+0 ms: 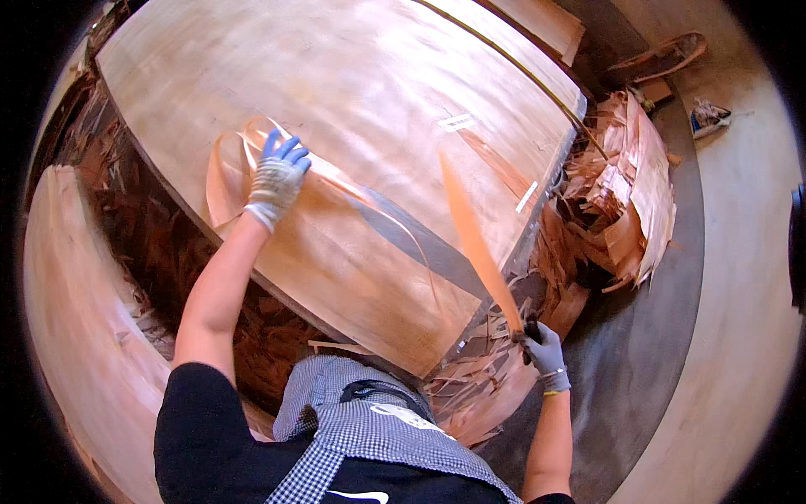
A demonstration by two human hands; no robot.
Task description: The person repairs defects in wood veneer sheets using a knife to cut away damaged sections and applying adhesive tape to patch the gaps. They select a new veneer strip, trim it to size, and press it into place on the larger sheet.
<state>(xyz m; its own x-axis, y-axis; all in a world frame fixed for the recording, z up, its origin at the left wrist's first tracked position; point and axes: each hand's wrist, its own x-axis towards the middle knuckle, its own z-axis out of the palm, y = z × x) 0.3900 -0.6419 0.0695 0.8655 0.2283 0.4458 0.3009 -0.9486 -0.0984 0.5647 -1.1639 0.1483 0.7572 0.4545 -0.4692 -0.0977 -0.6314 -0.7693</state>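
Observation:
My left hand (280, 175), in a white glove with blue fingertips, is over the left end of a wood veneer sheet (361, 286). Its fingers bend over a thin veneer strip (225, 181), which curls up in loops beside the hand and trails right across the sheet. The thumb and palm side are hidden. In my right hand (546, 357), gloved in grey, is the dark handle of a long knife (472, 235). The blade looks orange-brown, points up and away over the table's right part, and is apart from the strip.
Pale veneer covers the broad table (336, 67), with a narrow brown strip (495, 164) and white tape pieces (456, 123) on it. Torn veneer scraps (621, 193) heap beyond the right edge. More scraps (168, 244) lie below the left edge, beside a pale wooden surface (80, 311).

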